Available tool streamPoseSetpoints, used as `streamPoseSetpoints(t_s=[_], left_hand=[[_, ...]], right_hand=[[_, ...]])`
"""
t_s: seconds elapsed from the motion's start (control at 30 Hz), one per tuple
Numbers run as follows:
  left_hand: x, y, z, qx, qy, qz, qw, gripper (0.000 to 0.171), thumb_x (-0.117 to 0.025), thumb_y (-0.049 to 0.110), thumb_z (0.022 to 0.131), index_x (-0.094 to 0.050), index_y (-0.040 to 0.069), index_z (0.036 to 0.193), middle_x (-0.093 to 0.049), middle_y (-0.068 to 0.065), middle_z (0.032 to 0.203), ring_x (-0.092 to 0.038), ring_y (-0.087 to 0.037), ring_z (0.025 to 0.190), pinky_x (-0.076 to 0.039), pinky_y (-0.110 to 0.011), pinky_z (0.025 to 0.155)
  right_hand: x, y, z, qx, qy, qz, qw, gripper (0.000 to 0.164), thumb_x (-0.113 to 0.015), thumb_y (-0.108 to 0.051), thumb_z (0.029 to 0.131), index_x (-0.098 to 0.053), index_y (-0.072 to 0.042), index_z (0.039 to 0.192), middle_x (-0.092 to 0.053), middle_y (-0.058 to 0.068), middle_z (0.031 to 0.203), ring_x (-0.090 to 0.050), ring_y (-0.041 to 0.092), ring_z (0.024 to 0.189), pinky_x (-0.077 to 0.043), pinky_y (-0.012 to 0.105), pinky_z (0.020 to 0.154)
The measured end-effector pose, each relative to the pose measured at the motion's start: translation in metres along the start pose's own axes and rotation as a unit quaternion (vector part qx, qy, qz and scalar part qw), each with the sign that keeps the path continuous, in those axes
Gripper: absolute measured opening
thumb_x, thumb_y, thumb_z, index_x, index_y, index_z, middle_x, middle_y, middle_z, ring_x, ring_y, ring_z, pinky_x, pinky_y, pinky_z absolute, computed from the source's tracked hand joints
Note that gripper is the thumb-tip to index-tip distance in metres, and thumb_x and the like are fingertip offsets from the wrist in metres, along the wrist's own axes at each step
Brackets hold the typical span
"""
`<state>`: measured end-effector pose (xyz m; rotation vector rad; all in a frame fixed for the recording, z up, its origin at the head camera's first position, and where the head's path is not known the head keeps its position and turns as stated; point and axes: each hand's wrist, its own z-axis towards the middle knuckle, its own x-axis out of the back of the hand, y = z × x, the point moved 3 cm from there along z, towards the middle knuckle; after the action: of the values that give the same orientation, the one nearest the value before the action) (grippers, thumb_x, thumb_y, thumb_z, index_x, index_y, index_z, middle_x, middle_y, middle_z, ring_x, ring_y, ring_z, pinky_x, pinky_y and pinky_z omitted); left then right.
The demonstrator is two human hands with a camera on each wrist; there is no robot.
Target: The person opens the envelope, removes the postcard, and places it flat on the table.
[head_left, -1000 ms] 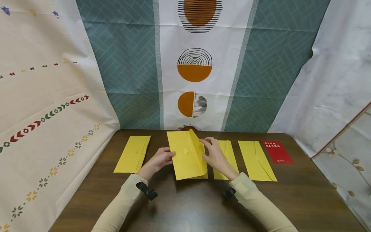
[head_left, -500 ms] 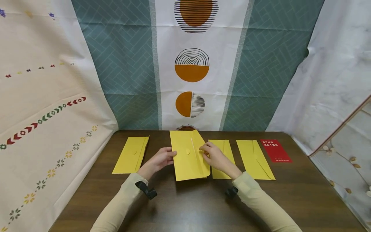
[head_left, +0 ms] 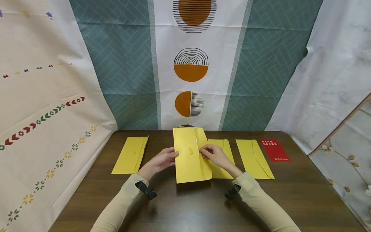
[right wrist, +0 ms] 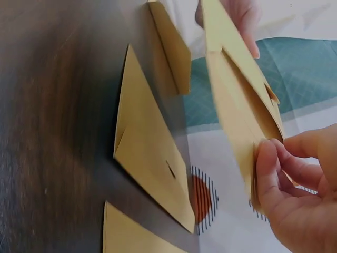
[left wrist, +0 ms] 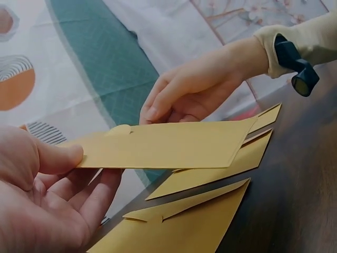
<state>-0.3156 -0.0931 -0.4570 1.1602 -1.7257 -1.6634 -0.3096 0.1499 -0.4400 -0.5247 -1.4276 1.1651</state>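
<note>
1 envelope [head_left: 187, 166], left hand [head_left: 162, 160] and right hand [head_left: 215, 155] pinching it, neighbouring envelope [head_left: 218, 173] partly hidden, red card [head_left: 275, 150] rightward.

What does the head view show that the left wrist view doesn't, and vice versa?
Head view only: the left sleeve with its black wrist device, and the white print on the red card.

Left wrist view only: the fingertips of the left hand behind the held envelope.

Both: that envelope, the left thumb on its front, the right hand, the right sleeve and the dark table.
</note>
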Motion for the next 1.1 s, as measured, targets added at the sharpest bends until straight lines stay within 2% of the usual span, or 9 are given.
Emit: streamPoseSetpoints(t_s=[0.17, 0.3, 0.4, 0.47, 0.73, 0.93, 1.1], left_hand=[[-0.003, 0.0, 0.0, 0.002, -0.014, -0.012, 0.9998, 0.046, -0.046, 0.012, 0.102, -0.035, -0.004, 0.144, -0.068, 0.003, 0.11, -0.066, -0.012, 0.099, -0.054, -0.028, 0.087], [-0.004, -0.001, 0.0, 0.004, -0.019, -0.016, 0.9997, 0.046, -0.045, 0.011, 0.102, -0.034, -0.003, 0.145, -0.068, 0.002, 0.112, -0.066, -0.012, 0.1, -0.054, -0.028, 0.087], [-0.006, -0.001, 0.001, 0.005, -0.022, -0.021, 0.9995, 0.046, -0.046, 0.011, 0.102, -0.035, -0.003, 0.144, -0.068, 0.001, 0.114, -0.066, -0.013, 0.101, -0.054, -0.028, 0.087], [-0.006, -0.002, 0.001, 0.007, -0.023, -0.027, 0.9994, 0.046, -0.046, 0.011, 0.102, -0.036, -0.003, 0.144, -0.068, 0.001, 0.114, -0.067, -0.013, 0.101, -0.054, -0.029, 0.087], [-0.007, -0.002, 0.001, 0.01, -0.025, -0.028, 0.9993, 0.045, -0.046, 0.01, 0.102, -0.035, -0.003, 0.143, -0.069, 0.002, 0.112, -0.066, -0.013, 0.1, -0.054, -0.029, 0.087], [-0.006, -0.001, 0.001, 0.013, -0.023, -0.025, 0.9994, 0.045, -0.047, 0.012, 0.102, -0.036, -0.002, 0.144, -0.068, 0.001, 0.113, -0.066, -0.013, 0.101, -0.054, -0.029, 0.089], [-0.006, -0.001, 0.001, 0.017, -0.016, -0.029, 0.9993, 0.046, -0.047, 0.012, 0.101, -0.036, -0.002, 0.143, -0.068, 0.002, 0.11, -0.066, -0.013, 0.099, -0.054, -0.028, 0.087]], right_hand=[[-0.001, -0.012, -0.005, -0.023, -0.028, 0.039, 0.999, 0.024, -0.054, -0.013, 0.099, -0.065, 0.006, 0.107, -0.065, 0.022, 0.089, -0.063, 0.023, 0.075, -0.057, 0.032, 0.07], [-0.003, -0.009, -0.005, -0.033, -0.032, 0.047, 0.998, 0.023, -0.053, -0.012, 0.099, -0.064, 0.008, 0.104, -0.064, 0.02, 0.086, -0.062, 0.022, 0.073, -0.056, 0.031, 0.068], [-0.005, 0.004, 0.0, -0.035, -0.024, 0.041, 0.998, 0.023, -0.054, -0.015, 0.099, -0.065, 0.005, 0.101, -0.064, 0.016, 0.083, -0.059, 0.016, 0.069, -0.054, 0.027, 0.064], [-0.006, 0.003, -0.001, -0.037, -0.022, 0.038, 0.998, 0.022, -0.054, -0.014, 0.099, -0.066, 0.005, 0.098, -0.064, 0.018, 0.083, -0.058, 0.016, 0.068, -0.053, 0.027, 0.062], [-0.003, -0.021, -0.009, -0.032, -0.022, 0.027, 0.999, 0.021, -0.052, -0.007, 0.099, -0.063, 0.01, 0.092, -0.06, 0.028, 0.081, -0.057, 0.03, 0.068, -0.051, 0.035, 0.061], [-0.006, 0.0, -0.002, -0.049, -0.004, 0.024, 0.998, 0.021, -0.056, -0.014, 0.098, -0.066, 0.004, 0.092, -0.063, 0.018, 0.078, -0.057, 0.021, 0.067, -0.049, 0.029, 0.059], [-0.008, 0.006, 0.0, -0.051, 0.001, 0.022, 0.998, 0.021, -0.056, -0.017, 0.098, -0.067, 0.001, 0.092, -0.062, 0.011, 0.076, -0.055, 0.016, 0.065, -0.048, 0.026, 0.06]])
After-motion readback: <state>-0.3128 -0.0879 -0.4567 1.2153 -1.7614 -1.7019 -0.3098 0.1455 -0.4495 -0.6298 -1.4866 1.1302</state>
